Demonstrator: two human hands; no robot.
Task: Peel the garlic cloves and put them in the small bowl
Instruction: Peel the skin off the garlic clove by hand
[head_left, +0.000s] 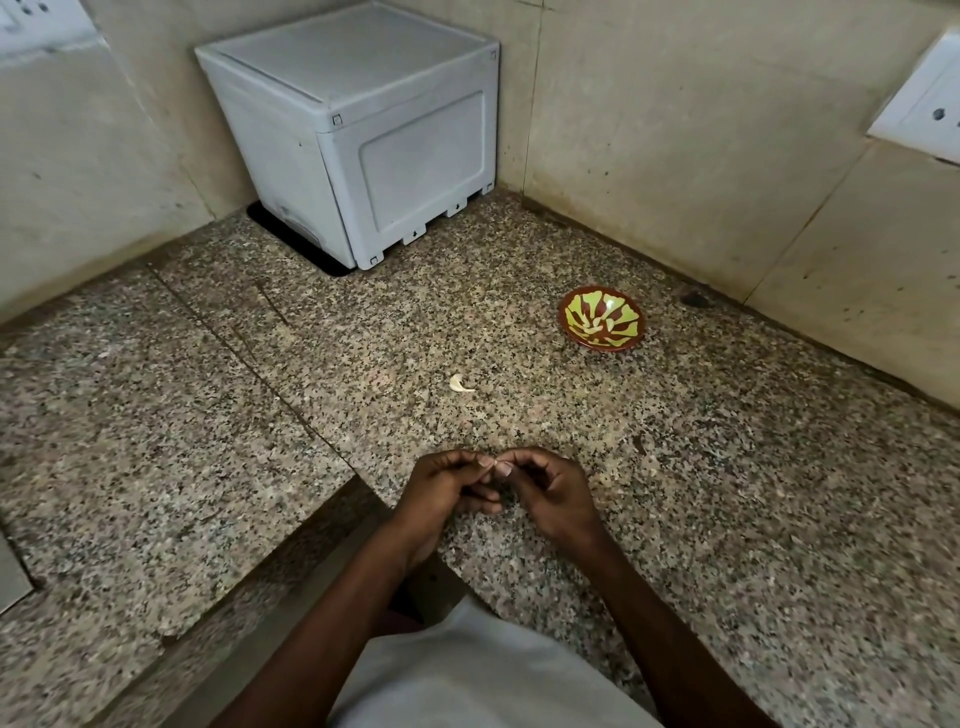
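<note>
Stands in the corner of a speckled granite counter (675, 467): grey plastic box (358, 130); wall sockets (922, 104) alongside.

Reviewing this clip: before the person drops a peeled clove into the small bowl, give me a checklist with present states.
1. Clove held: left hand and right hand meet fingertip to fingertip, pinching something small; ok.
2. Clove fully peeled: hidden by the fingers; cannot tell.
3. Small bowl upright on the counter, apart from the hands: ok.
4. Bowl contents: pattern hides any cloves; cannot tell.
5. Path from hands to bowl: bare counter; ok.
6. Garlic piece lying loose on the counter, not in bowl: not ok.
</note>
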